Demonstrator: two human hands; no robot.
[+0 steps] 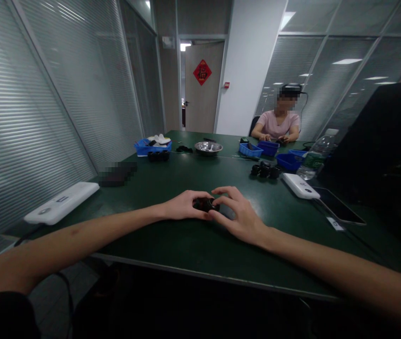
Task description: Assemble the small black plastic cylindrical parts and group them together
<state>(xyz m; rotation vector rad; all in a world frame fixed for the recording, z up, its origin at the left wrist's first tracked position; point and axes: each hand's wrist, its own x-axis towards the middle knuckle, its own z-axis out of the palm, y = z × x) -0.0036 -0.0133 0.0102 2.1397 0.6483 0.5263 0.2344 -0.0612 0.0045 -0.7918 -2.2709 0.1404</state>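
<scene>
Near the front middle of the green table [172, 240], both of my hands meet around a small glossy black part [206, 204]. Its exact kind is hard to make out, since fingers cover much of it. My left hand [185, 205] is closed on the part from the left, thumb and fingers on either side of it. From the right, my right hand [241, 214] curls its fingertips onto the part's right end. Beyond my hands, a cluster of black rounded pieces [265, 170] sits to the right, and another black cluster [158, 156] to the left.
Blue baskets [250, 150] and a steel bowl [208, 149] stand farther back. At right are a water bottle [316, 155], a white device [299, 185] and a phone [339, 205]; another white device [62, 202] lies left. A co-worker [280, 120] sits across the table.
</scene>
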